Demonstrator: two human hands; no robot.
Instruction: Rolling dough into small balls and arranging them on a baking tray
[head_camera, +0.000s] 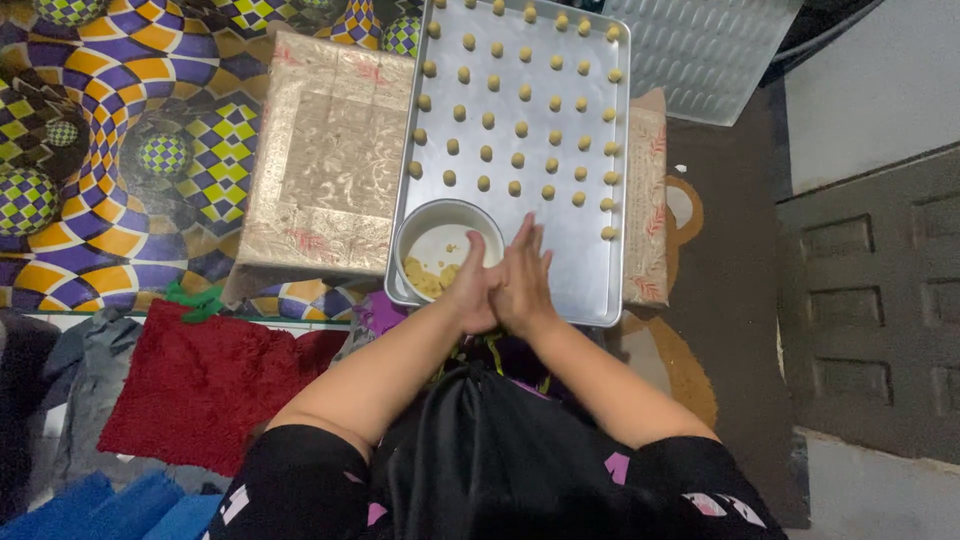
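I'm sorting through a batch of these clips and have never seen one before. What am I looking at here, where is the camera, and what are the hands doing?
There is no machine: one camera worn on a person's head looks down at their own bare hands. The left hand and right hand are pressed palm to palm above a metal baking tray. Whether anything sits between the palms cannot be seen. Rows of small yellowish dough balls cover the tray. A round white bowl with some yellow dough stands in the tray's near left corner. A gold patterned cloth lies left of the tray, and a red mat lies nearer.
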